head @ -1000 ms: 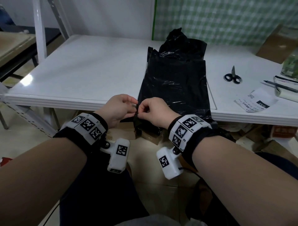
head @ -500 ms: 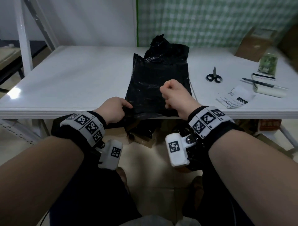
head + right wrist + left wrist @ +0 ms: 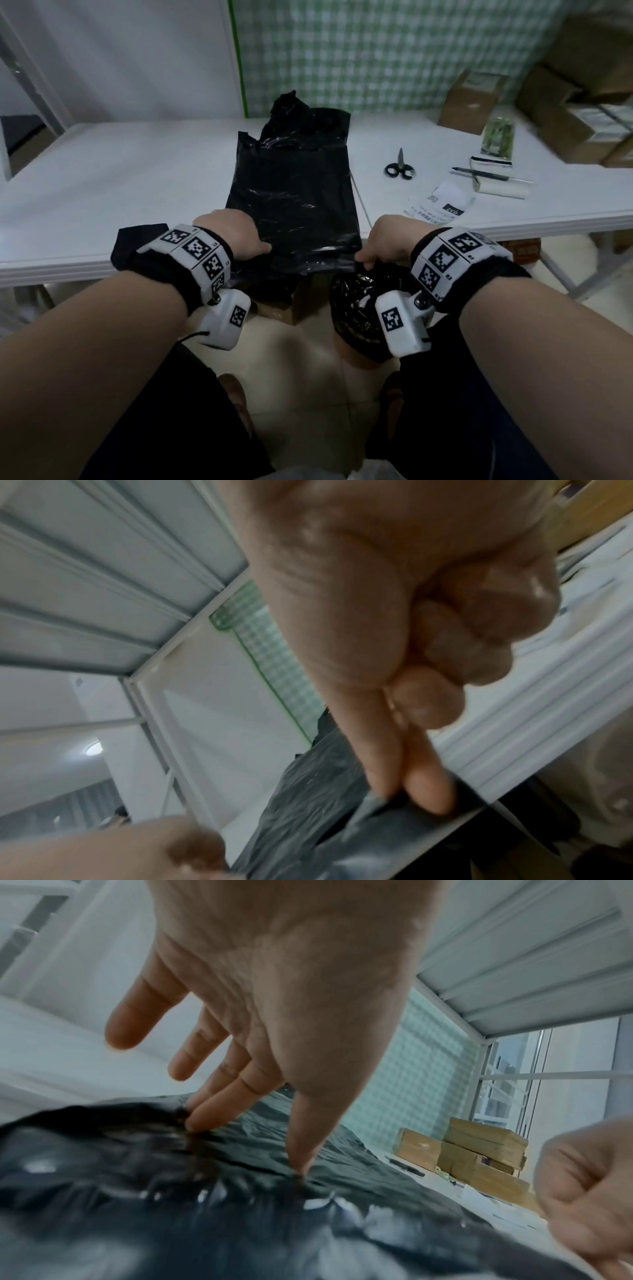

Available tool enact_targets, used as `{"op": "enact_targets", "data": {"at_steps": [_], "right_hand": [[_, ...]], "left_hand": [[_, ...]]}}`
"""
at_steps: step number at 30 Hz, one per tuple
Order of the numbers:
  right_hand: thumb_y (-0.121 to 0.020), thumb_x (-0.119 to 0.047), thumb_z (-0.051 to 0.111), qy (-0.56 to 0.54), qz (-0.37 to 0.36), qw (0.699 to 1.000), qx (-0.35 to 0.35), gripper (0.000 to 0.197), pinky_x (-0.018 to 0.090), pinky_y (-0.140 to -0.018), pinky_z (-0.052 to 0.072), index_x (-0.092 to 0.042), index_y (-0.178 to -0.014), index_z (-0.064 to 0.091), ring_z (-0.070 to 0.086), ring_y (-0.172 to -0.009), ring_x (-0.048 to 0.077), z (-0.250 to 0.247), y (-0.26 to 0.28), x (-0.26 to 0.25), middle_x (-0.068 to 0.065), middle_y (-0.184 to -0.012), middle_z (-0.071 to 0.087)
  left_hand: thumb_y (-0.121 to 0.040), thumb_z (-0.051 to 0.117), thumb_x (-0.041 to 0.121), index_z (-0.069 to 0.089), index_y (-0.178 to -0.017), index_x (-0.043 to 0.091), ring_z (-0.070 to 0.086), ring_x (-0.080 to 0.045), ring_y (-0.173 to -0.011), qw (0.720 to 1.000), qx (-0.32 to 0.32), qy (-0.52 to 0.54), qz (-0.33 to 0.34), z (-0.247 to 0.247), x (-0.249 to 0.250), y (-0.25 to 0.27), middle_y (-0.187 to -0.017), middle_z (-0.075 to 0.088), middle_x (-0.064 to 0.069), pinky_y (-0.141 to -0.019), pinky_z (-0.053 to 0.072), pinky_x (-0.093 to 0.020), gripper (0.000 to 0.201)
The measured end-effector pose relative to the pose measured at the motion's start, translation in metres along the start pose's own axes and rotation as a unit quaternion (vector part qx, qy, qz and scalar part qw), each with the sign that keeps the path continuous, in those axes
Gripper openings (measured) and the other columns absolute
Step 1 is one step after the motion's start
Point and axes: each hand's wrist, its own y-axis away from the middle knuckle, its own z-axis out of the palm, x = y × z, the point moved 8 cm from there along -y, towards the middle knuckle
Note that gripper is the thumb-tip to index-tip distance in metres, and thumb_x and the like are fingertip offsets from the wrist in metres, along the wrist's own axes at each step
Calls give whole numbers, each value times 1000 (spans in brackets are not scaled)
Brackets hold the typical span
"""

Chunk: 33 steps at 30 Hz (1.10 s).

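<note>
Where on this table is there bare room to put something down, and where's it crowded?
Widest bare patch: the table left of the black bag, out to its left end. A narrower strip lies between bag and scissors. Crowded right of the scissors: printed slip, pen, white roll, green packet, cardboard boxes. The left hand presses and the right hand pinches the bag's near edge.

Your left hand [image 3: 233, 236] and right hand [image 3: 390, 240] were bare, as were both forearms. Each wrist carried a black fabric cuff [image 3: 154, 265] topped by a white band [image 3: 191, 248] of square black-and-white marker tiles. A white camera pod [image 3: 227, 317] with its own marker hung under each wrist, and a thin black cable [image 3: 191, 336] trailed from the left one. You wore dark trousers [image 3: 164, 428]
</note>
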Motion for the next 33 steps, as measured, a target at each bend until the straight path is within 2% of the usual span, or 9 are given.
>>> {"op": "enact_targets", "data": {"at_steps": [4, 9, 11, 12, 14, 20, 25, 28, 33], "right_hand": [[-86, -20, 56, -309, 19, 939, 152, 22, 29, -59, 35, -10, -66, 55, 41, -61, 20, -36, 2, 28, 8, -70, 49], [-81, -6, 50, -691, -23, 693, 206, 15, 30, -89, 46, -5, -84, 65, 64, -88, 19, -49, 4, 50, 5, -95, 69], [-80, 6, 41, -773, -55, 600, 198, 16, 25, -66, 52, -4, -75, 53, 58, -56, 16, -51, 7, 48, 8, -78, 63], [-80, 9, 39, -767, -48, 604, 210, 19, 22, -52, 47, -6, -71, 47, 45, -43, 13, -52, 7, 49, 7, -71, 58], [-78, 8, 40, -671, -10, 696, 255, 23, 19, -40, 30, -11, -66, 43, 32, -40, 12, -52, 7, 56, 5, -65, 52], [-84, -16, 49, -240, -6, 938, 249, 15, 27, -70, 40, -17, -92, 61, 58, -81, 22, -23, -19, 54, 1, -76, 63], [-80, -16, 64, -34, -82, 971, 224, 60, 31, -81, 45, -36, -133, 46, 58, -104, 26, 11, -35, 31, 5, -109, 61], [-79, -12, 63, 40, -99, 972, 210, 84, 33, -76, 48, -44, -145, 23, 58, -91, 27, 19, -40, 17, 5, -110, 47], [-86, -10, 53, 76, -135, 951, 267, 72, 30, -60, 39, -44, -144, 27, 47, -69, 21, 13, -42, 1, 4, -113, 40]], "left_hand": [[-81, 53, 62, 63, -107, 15, 59, -25, -102, 1000, 6, -8, 0, 3, -1, -2, -107, 63, -4, -80, 49, -34, 55], [-79, 55, 62, 59, -115, 17, 59, -25, -104, 1000, 13, -15, -9, 5, 1, 2, -114, 61, -3, -77, 46, -34, 58], [-75, 60, 63, 58, -115, 16, 59, -25, -103, 1000, 16, -18, -12, 5, 1, 4, -112, 61, -3, -75, 46, -34, 61], [-72, 63, 62, 58, -112, 16, 60, -25, -101, 1000, 19, -18, -11, 5, 1, 5, -110, 61, -2, -74, 47, -33, 61], [-69, 68, 58, 57, -106, 17, 61, -24, -97, 1000, 25, -14, -2, 6, 0, 7, -105, 61, -1, -70, 47, -32, 57], [-79, 56, 22, 52, -90, 18, 55, -24, -88, 994, 31, 90, 44, 9, -19, 7, -100, 59, -4, -73, 46, -33, 12], [-77, 49, -8, 60, -122, 16, 50, -27, -120, 964, 115, 214, 105, 9, -44, 6, -129, 57, -8, -102, 36, -30, 52], [-78, 48, -12, 56, -129, 21, 54, -21, -109, 943, 62, 309, 112, 18, -51, 9, -124, 58, -3, -92, 36, -20, 61], [-70, 63, -11, 34, -144, 24, 32, -10, -135, 950, -3, 265, 167, 28, -59, 2, -153, 28, 3, -106, 25, -16, 87]]}}
